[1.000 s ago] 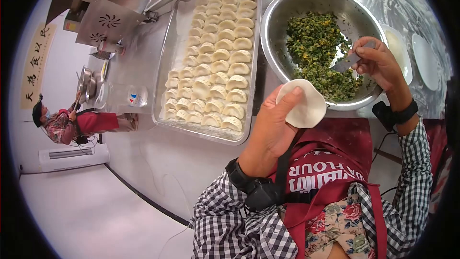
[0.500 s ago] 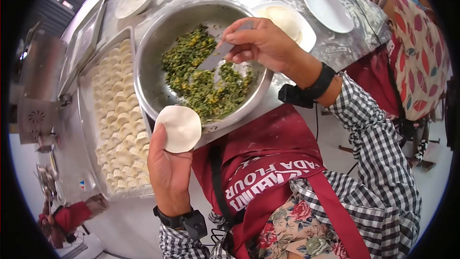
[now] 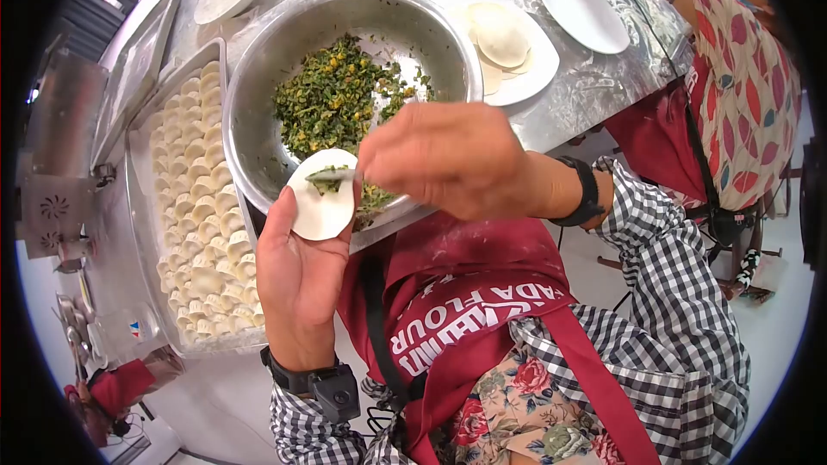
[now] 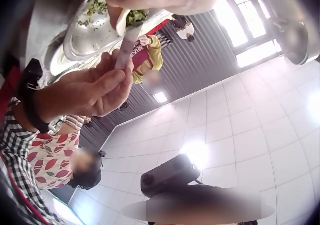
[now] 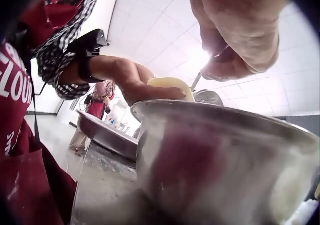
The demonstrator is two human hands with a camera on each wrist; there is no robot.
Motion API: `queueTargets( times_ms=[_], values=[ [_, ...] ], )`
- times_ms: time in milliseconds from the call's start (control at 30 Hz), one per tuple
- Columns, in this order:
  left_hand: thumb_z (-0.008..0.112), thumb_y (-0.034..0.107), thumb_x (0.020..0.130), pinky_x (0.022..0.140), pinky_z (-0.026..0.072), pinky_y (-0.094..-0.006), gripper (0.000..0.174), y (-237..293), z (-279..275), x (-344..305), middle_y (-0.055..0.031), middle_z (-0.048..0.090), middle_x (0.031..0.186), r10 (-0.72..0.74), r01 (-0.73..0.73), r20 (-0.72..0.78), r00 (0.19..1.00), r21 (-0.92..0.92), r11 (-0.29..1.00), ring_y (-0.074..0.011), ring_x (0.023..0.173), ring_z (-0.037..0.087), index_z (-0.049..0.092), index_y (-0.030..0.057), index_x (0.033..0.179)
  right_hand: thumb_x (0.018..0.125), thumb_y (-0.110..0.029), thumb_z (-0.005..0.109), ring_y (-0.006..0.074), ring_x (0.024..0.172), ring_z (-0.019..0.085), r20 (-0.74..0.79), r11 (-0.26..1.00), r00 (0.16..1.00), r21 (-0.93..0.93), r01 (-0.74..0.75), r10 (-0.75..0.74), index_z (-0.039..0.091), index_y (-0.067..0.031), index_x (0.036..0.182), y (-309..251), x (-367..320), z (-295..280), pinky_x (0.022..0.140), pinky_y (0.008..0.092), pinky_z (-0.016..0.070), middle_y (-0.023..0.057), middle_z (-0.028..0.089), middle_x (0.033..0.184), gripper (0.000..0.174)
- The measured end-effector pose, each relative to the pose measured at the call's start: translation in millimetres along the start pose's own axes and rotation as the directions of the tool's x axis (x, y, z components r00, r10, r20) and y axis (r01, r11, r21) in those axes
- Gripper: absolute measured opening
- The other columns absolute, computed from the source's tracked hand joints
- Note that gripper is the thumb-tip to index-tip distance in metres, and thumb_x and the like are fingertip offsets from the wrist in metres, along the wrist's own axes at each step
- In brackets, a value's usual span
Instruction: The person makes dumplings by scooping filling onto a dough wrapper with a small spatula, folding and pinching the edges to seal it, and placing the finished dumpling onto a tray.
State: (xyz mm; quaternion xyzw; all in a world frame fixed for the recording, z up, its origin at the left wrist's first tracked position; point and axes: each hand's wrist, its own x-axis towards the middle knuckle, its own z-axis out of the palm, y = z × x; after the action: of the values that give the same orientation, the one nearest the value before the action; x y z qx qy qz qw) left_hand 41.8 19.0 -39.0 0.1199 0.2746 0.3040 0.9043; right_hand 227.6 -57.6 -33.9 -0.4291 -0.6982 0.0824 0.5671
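My left hand (image 3: 301, 293) holds a round white dumpling wrapper (image 3: 321, 220) beside the near left rim of a big steel bowl (image 3: 236, 142). Its thumb lies at the wrapper's edge, the fingers beneath. A small dab of green filling sits on the wrapper's upper part. In my right hand (image 3: 452, 159), slightly blurred, a flat metal spatula (image 4: 127, 47) is pinched between thumb and fingers. The blade's tip touches the filling on the wrapper. Chopped greens with yellow bits, the filling (image 3: 327, 103), lie in the bowl, partly hidden by the right hand.
A metal tray (image 3: 142, 245) with rows of folded dumplings (image 3: 207, 207) stands left of the bowl. Right of it are a white plate (image 3: 541, 56) with a stack of wrappers (image 3: 500, 34) and another white plate (image 3: 583, 15). A person (image 3: 749, 112) stands at the far right.
The head view has swung to the right. My right hand has brought the spatula from inside the bowl over to the wrapper, which now carries filling. The left hand keeps holding the wrapper.
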Motion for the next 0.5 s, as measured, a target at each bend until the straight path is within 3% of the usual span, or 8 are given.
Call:
queueTargets(
  times_ms=[33, 100, 167, 233, 300, 367, 433, 500],
  values=[
    [0.037, 0.019, 0.095, 0.096, 0.0420, -0.0423, 0.036, 1, -2, 0, -0.0175, 0.049, 0.123, -0.025, 0.026, 0.027, 0.999, -0.035, 0.999, -0.0287, 0.112, 0.049, 0.040, -0.0049, 0.121, 0.073, -0.004, 0.062, 0.0236, 0.073, 0.061, 0.035, 0.988, 0.988, -0.039, 0.149, -0.147, 0.060, -0.0040, 0.083, -1, -2, 2, 0.061, 0.0307, 0.0504, 0.0084, 0.061, 0.083, 0.010],
    [0.038, 0.018, 0.094, 0.096, 0.0411, -0.0427, 0.035, 2, -2, -1, -0.0168, 0.050, 0.122, -0.034, 0.035, 0.036, 0.999, -0.021, 0.999, -0.0282, 0.112, 0.050, 0.040, -0.0045, 0.121, 0.071, -0.004, 0.061, 0.0232, 0.075, 0.060, 0.096, 0.978, 0.976, -0.052, 0.200, -0.194, 0.059, -0.0032, 0.081, -2, -5, 0, 0.061, 0.0311, 0.0507, 0.0068, 0.060, 0.086, 0.010],
    [0.039, 0.018, 0.094, 0.097, 0.0402, -0.0433, 0.035, 4, -3, -2, -0.0160, 0.051, 0.121, 0.014, -0.012, -0.047, 0.999, 0.053, 0.999, -0.0281, 0.112, 0.050, 0.040, -0.0040, 0.122, 0.072, -0.004, 0.059, 0.0231, 0.074, 0.060, 0.193, 0.927, 0.925, -0.121, 0.355, -0.328, 0.058, -0.0021, 0.080, -4, -5, -2, 0.061, 0.0309, 0.0507, 0.0065, 0.060, 0.086, 0.008],
    [0.040, 0.016, 0.094, 0.097, 0.0399, -0.0435, 0.035, 8, -8, -3, -0.0155, 0.051, 0.122, 0.018, -0.015, -0.057, 0.998, 0.046, 0.999, -0.0283, 0.113, 0.049, 0.040, -0.0038, 0.122, 0.073, -0.003, 0.058, 0.0234, 0.074, 0.060, 0.192, 0.921, 0.918, -0.118, 0.372, -0.347, 0.058, -0.0011, 0.081, -5, -5, -5, 0.061, 0.0306, 0.0507, 0.0067, 0.060, 0.085, 0.008],
    [0.040, 0.015, 0.093, 0.097, 0.0402, -0.0433, 0.034, 15, -16, -6, -0.0162, 0.050, 0.122, 0.034, -0.035, -0.044, 0.998, -0.006, 0.999, -0.0285, 0.114, 0.049, 0.041, -0.0040, 0.121, 0.073, -0.003, 0.059, 0.0228, 0.074, 0.061, 0.120, 0.963, 0.955, 0.018, 0.270, -0.270, 0.060, -0.0020, 0.082, -13, -1, -11, 0.062, 0.0303, 0.0506, 0.0070, 0.061, 0.085, 0.009],
    [0.040, 0.014, 0.094, 0.098, 0.0393, -0.0448, 0.034, 21, -19, -11, -0.0173, 0.049, 0.123, 0.030, -0.033, -0.042, 0.999, -0.063, 0.997, -0.0295, 0.116, 0.047, 0.041, -0.0049, 0.121, 0.075, -0.003, 0.061, 0.0228, 0.074, 0.061, 0.098, 0.985, 0.981, 0.033, 0.167, -0.169, 0.061, -0.0022, 0.084, -16, -2, -16, 0.064, 0.0300, 0.0502, 0.0086, 0.063, 0.084, 0.009],
    [0.039, 0.015, 0.094, 0.100, 0.0382, -0.0464, 0.035, 25, -11, -20, -0.0184, 0.048, 0.125, 0.153, -0.166, -0.173, 0.973, -0.068, 0.984, -0.0305, 0.117, 0.046, 0.039, -0.0057, 0.122, 0.076, -0.004, 0.063, 0.0236, 0.073, 0.061, 0.042, 0.996, 0.997, 0.054, -0.074, 0.072, 0.062, -0.0023, 0.086, -11, 1, -19, 0.066, 0.0301, 0.0499, 0.0104, 0.063, 0.084, 0.010],
    [0.039, 0.015, 0.094, 0.100, 0.0376, -0.0478, 0.036, 28, -17, -27, -0.0189, 0.046, 0.126, 0.180, -0.193, -0.161, 0.971, -0.068, 0.979, -0.0312, 0.118, 0.045, 0.038, -0.0061, 0.123, 0.076, -0.003, 0.063, 0.0243, 0.071, 0.061, 0.051, 0.996, 0.995, 0.026, -0.084, 0.082, 0.062, -0.0015, 0.087, 3, 1, -15, 0.065, 0.0299, 0.0490, 0.0118, 0.063, 0.081, 0.011]
  ],
)
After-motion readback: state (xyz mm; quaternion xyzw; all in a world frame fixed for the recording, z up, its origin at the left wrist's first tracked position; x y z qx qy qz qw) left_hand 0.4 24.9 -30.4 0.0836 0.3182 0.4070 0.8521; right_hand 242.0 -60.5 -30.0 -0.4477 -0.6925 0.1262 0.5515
